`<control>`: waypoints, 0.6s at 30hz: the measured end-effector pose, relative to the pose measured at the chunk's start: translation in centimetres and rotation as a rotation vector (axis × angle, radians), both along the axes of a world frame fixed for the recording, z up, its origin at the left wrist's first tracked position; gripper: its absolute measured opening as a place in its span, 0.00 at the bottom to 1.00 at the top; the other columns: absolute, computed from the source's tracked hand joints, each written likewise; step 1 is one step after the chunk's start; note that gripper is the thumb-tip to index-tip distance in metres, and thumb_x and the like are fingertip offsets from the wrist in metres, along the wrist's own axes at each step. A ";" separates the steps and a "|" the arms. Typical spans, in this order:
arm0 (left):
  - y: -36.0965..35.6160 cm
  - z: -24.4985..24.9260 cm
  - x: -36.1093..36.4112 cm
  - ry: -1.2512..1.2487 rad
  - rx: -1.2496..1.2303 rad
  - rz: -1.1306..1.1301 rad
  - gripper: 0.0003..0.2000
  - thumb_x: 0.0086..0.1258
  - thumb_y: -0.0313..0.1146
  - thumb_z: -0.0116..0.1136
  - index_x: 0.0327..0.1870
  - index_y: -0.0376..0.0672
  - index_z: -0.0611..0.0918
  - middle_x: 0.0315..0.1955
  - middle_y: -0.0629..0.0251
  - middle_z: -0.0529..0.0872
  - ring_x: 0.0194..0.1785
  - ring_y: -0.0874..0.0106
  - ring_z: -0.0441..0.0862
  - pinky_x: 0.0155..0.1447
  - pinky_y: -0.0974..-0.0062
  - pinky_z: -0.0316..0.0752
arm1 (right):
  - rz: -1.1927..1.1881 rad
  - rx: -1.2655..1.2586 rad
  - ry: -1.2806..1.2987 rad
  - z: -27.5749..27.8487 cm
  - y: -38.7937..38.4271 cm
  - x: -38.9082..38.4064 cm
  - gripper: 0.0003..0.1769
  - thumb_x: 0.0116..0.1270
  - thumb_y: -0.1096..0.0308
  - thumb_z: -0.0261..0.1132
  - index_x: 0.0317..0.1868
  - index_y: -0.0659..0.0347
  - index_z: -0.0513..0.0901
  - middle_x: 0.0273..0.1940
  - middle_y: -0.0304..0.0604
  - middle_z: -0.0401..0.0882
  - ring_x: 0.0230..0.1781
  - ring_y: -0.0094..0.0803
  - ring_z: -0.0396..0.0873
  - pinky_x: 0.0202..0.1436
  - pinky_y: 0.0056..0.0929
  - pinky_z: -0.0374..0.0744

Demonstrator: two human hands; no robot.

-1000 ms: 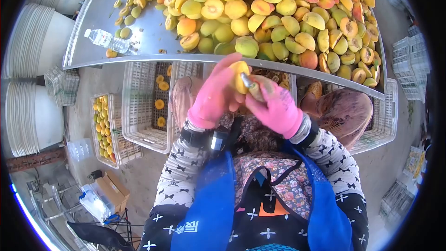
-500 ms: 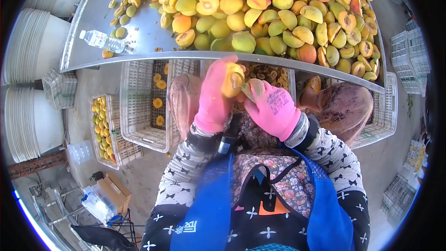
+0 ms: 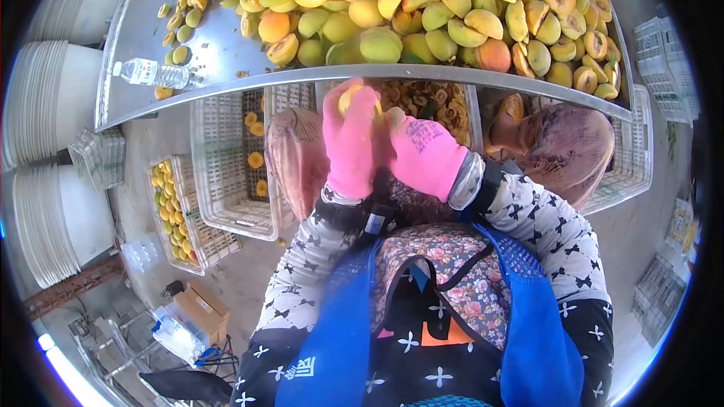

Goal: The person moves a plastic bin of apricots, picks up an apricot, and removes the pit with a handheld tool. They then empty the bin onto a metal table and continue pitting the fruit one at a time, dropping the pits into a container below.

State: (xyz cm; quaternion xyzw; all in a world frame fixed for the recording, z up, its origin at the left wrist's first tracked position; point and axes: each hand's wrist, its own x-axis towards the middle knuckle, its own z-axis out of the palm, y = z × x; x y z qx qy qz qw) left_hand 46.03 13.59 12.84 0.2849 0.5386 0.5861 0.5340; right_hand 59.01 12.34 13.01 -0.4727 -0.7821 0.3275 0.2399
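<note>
My left hand (image 3: 351,139), in a pink glove, is closed around a yellow peach half (image 3: 348,101) just below the table's front edge. Fingers cover most of the fruit. Close against it on the right is my right hand (image 3: 427,152), also in a pink glove, its fingers bent and pressed together. What they grip is hidden. Beyond both hands, a large heap of halved peaches (image 3: 381,45) lies on the metal table (image 3: 226,90). Under the hands, a crate of brown pits and scraps (image 3: 434,102) stands between my knees.
A plastic bottle (image 3: 147,72) lies on the table at left. Left of my knees stands a white crate (image 3: 226,215) with a few peach halves inside, and farther left a fuller fruit crate (image 3: 197,245). Another crate (image 3: 637,158) is at right. Stacked white trays (image 3: 45,226) line the left side.
Both hands have moved slightly up and left, closer to the table edge. The peach half has turned, and its cut face no longer shows. The whole view has shifted a little.
</note>
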 end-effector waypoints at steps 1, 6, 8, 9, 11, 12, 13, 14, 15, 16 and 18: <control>0.0 -0.2 -0.1 -0.012 -0.021 -0.026 0.17 0.71 0.34 0.57 0.55 0.35 0.76 0.40 0.58 0.84 0.43 0.70 0.81 0.50 0.75 0.77 | 0.004 -0.031 0.027 -0.2 -0.1 0.0 0.17 0.62 0.65 0.63 0.45 0.67 0.69 0.27 0.58 0.79 0.31 0.57 0.81 0.34 0.48 0.78; -0.6 -1.3 -1.1 -0.033 -0.072 -0.086 0.17 0.67 0.32 0.61 0.53 0.35 0.76 0.41 0.56 0.83 0.43 0.68 0.83 0.49 0.72 0.80 | 0.046 -0.201 0.071 -0.6 -0.3 -0.2 0.17 0.61 0.63 0.63 0.43 0.68 0.73 0.33 0.60 0.82 0.37 0.57 0.82 0.41 0.48 0.79; -0.8 -1.7 -1.4 0.114 0.017 -0.142 0.17 0.65 0.25 0.61 0.54 0.35 0.76 0.43 0.57 0.83 0.44 0.68 0.83 0.48 0.71 0.80 | 0.064 -0.205 0.053 -1.5 -0.2 -0.4 0.18 0.61 0.62 0.64 0.43 0.68 0.74 0.33 0.59 0.82 0.38 0.57 0.82 0.41 0.49 0.79; -1.1 -2.1 -1.6 0.294 0.113 -0.198 0.16 0.65 0.24 0.61 0.54 0.35 0.76 0.43 0.58 0.83 0.44 0.68 0.83 0.48 0.70 0.81 | 0.050 -0.160 0.097 -2.2 -0.5 -0.3 0.17 0.61 0.62 0.64 0.43 0.68 0.73 0.33 0.59 0.82 0.37 0.57 0.82 0.41 0.49 0.79; -1.1 -3.2 -2.4 0.889 0.448 -0.347 0.18 0.69 0.32 0.61 0.56 0.36 0.75 0.42 0.59 0.84 0.44 0.70 0.82 0.48 0.78 0.78 | 0.033 -0.197 0.108 -2.7 -1.0 -0.2 0.17 0.61 0.62 0.63 0.43 0.68 0.73 0.33 0.59 0.83 0.36 0.57 0.82 0.40 0.50 0.79; -1.0 -3.5 -2.3 0.535 0.298 -0.331 0.17 0.69 0.30 0.61 0.56 0.36 0.75 0.42 0.59 0.83 0.44 0.70 0.82 0.48 0.77 0.79 | 0.031 -0.192 0.110 -2.6 -0.7 0.0 0.17 0.62 0.62 0.63 0.43 0.68 0.73 0.33 0.59 0.83 0.36 0.57 0.82 0.39 0.50 0.79; -0.9 -3.6 -2.3 0.184 0.150 -0.306 0.17 0.68 0.29 0.62 0.56 0.36 0.74 0.42 0.59 0.83 0.45 0.69 0.82 0.49 0.76 0.79 | 0.014 -0.076 0.069 -3.5 -0.8 0.1 0.16 0.62 0.62 0.65 0.41 0.66 0.74 0.31 0.55 0.82 0.33 0.54 0.82 0.37 0.48 0.79; -0.8 -3.3 -2.4 -0.039 0.063 -0.303 0.19 0.66 0.26 0.63 0.57 0.36 0.74 0.43 0.59 0.83 0.45 0.69 0.82 0.49 0.75 0.79 | 0.006 -0.266 0.148 -2.3 -0.4 0.7 0.16 0.62 0.61 0.66 0.40 0.65 0.74 0.30 0.54 0.82 0.31 0.53 0.82 0.36 0.47 0.79; -0.7 -3.0 -2.5 -0.273 -0.031 -0.269 0.21 0.64 0.24 0.65 0.57 0.36 0.74 0.43 0.59 0.83 0.46 0.68 0.82 0.50 0.73 0.79 | -0.003 -0.455 0.226 -0.1 0.2 1.6 0.16 0.62 0.60 0.67 0.40 0.64 0.75 0.29 0.53 0.81 0.30 0.52 0.82 0.36 0.46 0.79; -0.7 -2.7 -2.6 -0.487 -0.129 -0.210 0.23 0.62 0.22 0.67 0.57 0.37 0.73 0.43 0.59 0.83 0.46 0.67 0.82 0.51 0.72 0.79 | -0.010 -0.646 0.302 1.1 0.4 2.1 0.16 0.62 0.59 0.68 0.39 0.63 0.75 0.28 0.52 0.81 0.29 0.51 0.81 0.35 0.45 0.79; -0.5 -1.3 -2.5 -0.379 -0.113 -0.233 0.24 0.61 0.23 0.68 0.58 0.36 0.72 0.45 0.58 0.83 0.47 0.65 0.82 0.52 0.71 0.78 | -0.135 -0.319 0.422 -0.3 0.1 1.8 0.19 0.58 0.58 0.73 0.41 0.61 0.77 0.34 0.51 0.82 0.33 0.50 0.82 0.37 0.40 0.80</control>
